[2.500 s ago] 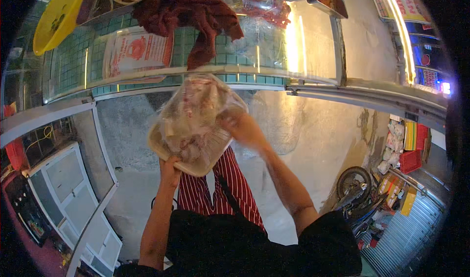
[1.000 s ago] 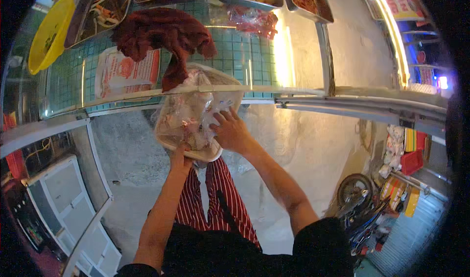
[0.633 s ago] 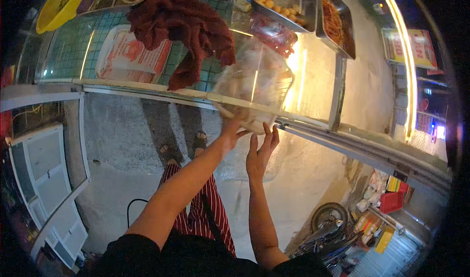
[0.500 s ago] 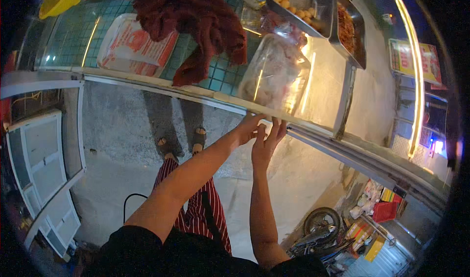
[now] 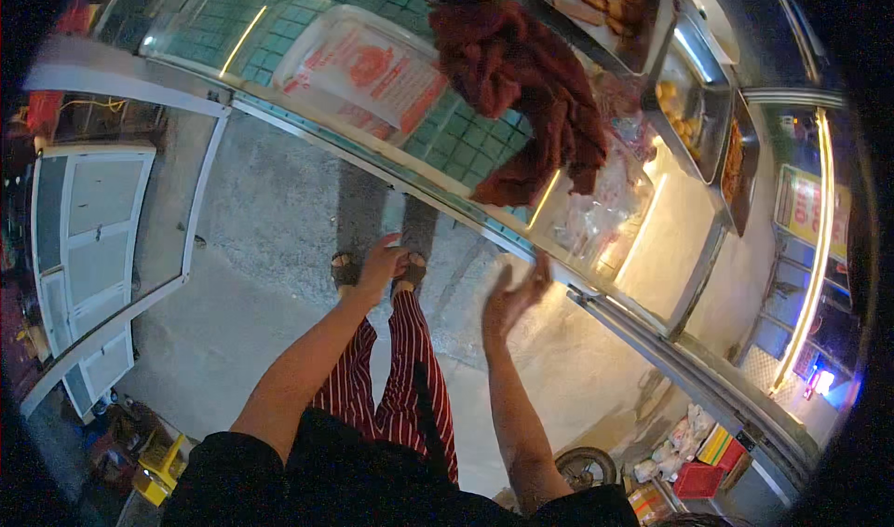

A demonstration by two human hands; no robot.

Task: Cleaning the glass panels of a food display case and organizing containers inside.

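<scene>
My left hand (image 5: 380, 268) hangs in the air before the stall counter, over the ground near my sandals (image 5: 410, 266). It holds nothing, and its fingers reach forward. My right hand (image 5: 512, 302), slightly smeared by motion, is raised just short of the counter's metal front edge (image 5: 484, 224). Its fingers are spread and nothing is in them. On the counter beyond lies a crumpled dark red cloth (image 5: 531, 89). To its left sits a flat clear container (image 5: 368, 73) with red print. Right of the cloth is a clear plastic bag (image 5: 596, 220).
Metal trays of food stand at the far right: one with browned pieces (image 5: 591, 6), another with round yellow balls (image 5: 684, 122). A light tube (image 5: 808, 248) glows at the right. White framed panels (image 5: 98, 238) stand at the left. A motorbike wheel (image 5: 585, 469) shows lower right.
Both hands have come off the counter's front edge and moved apart, the left one back toward my body. The view has shifted, so the counter and cloth appear farther right.
</scene>
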